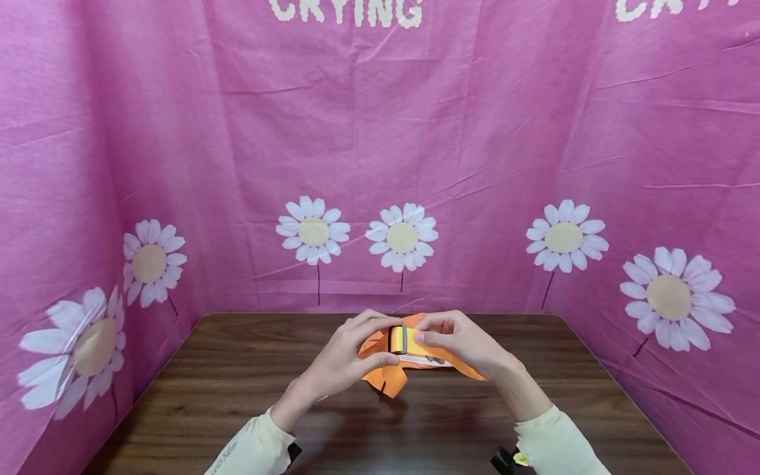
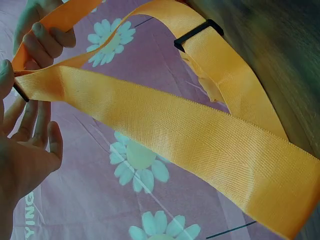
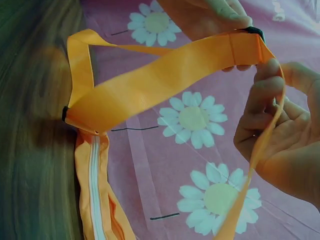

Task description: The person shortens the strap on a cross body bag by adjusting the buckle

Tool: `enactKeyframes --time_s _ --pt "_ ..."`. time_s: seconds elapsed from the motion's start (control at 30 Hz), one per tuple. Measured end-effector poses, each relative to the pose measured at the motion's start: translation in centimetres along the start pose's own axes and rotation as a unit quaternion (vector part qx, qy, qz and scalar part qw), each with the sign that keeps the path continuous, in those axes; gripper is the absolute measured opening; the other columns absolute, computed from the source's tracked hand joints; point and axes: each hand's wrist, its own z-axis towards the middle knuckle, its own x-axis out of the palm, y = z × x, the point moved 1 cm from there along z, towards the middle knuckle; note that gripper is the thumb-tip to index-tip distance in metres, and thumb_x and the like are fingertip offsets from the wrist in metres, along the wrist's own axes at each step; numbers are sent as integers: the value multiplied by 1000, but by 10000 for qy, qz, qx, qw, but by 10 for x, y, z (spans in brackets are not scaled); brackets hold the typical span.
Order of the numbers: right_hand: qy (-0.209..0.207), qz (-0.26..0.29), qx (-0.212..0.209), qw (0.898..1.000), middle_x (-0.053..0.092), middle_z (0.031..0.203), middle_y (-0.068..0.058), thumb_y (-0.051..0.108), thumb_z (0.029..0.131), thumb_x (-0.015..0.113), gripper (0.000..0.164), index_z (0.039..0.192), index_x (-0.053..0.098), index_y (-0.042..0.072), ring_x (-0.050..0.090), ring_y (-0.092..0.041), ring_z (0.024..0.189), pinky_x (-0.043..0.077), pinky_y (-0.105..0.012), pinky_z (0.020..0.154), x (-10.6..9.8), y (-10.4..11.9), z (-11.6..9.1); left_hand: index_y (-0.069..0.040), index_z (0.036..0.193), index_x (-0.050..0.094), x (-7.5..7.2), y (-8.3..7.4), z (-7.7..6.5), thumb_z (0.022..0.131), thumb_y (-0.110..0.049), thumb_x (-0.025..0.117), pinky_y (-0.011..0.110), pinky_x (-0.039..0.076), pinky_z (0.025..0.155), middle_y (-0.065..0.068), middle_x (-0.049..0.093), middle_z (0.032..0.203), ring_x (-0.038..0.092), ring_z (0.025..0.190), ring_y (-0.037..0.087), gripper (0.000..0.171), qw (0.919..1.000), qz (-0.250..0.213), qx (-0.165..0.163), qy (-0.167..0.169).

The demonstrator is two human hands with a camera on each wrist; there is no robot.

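Observation:
My left hand pinches a black strap slider between thumb and fingers, above the table. A wide orange-yellow webbing strap runs through it. Close by on the right, my right hand pinches the strap just beside the slider, thumb on top. From there a length of strap hangs down past the right palm in the right wrist view. An orange fabric bag with a white zipper hangs or lies below; a second black buckle joins strap to bag.
Under the hands is a dark wood-grain table. A pink cloth with printed white daisies stands around its back and sides. Black bands show at both sleeve cuffs, one near the right cuff.

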Motion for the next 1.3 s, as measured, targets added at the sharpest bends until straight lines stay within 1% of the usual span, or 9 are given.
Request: enactKeyframes --time_s 0.27,0.43,0.53,0.67,0.77,0.83,1.07,1.2,1.3 --pt "347 560 5 9978 44 63 -2 17 101 67 22 103 69 -5 39 -17 56 38 -28 54 7 -2 3 -16 135 64 3 -1 0 93 -28 79 38 50 95 -8 61 122 58 115 14 47 9995 -281 -73 89" --pt "318 800 38 9963 51 68 -1 17 101 66 23 108 70 -4 46 -14 59 42 -26 56 12 -2 5 -14 135 64 2 -2 1 93 -25 79 37 51 93 -8 62 124 60 114 14 46 9992 -391 11 34" --pt "329 995 151 9944 53 75 -3 19 102 65 26 113 69 -5 50 -16 69 45 -27 63 12 -2 6 -14 136 63 1 -3 2 94 -23 77 37 52 93 -7 63 126 60 116 14 45 9991 -414 118 -29" --pt "155 694 176 9973 58 88 -5 19 101 66 24 115 71 -1 53 -18 85 46 -29 73 8 -2 5 -15 136 63 -1 -2 3 95 -22 76 37 51 95 -6 64 126 60 117 14 44 9987 -435 239 -115" --pt "-63 227 125 9996 58 86 -4 19 100 68 20 111 73 2 53 -17 83 46 -28 73 3 -3 3 -14 136 63 -2 -1 3 95 -20 76 37 51 95 -6 64 125 61 116 15 44 9984 -474 275 -133" --pt "-71 230 75 9997 54 81 -4 17 99 69 20 110 73 1 50 -17 80 45 -28 71 2 -4 2 -14 136 62 -2 0 2 95 -21 76 37 51 95 -6 64 125 61 116 15 44 9984 -511 226 -100" --pt "240 1125 -4 9934 55 88 -7 11 100 66 24 110 66 -10 51 -18 85 45 -28 74 9 -8 5 -20 134 62 -2 0 0 93 -27 78 36 51 94 -12 63 124 61 114 13 44 9976 -648 -243 46" --pt "211 1112 50 9936 55 84 -6 13 99 68 22 109 69 -6 52 -18 84 45 -28 74 13 -6 5 -21 132 63 0 1 0 92 -27 79 36 52 92 -11 64 122 62 111 13 44 9978 -627 -207 75" --pt "287 1226 91 9920 62 95 -13 13 100 66 24 113 68 -6 58 -22 91 50 -32 80 14 -4 6 -19 131 63 -1 1 1 93 -27 79 36 52 92 -9 64 122 62 111 13 42 9982 -588 -79 37"
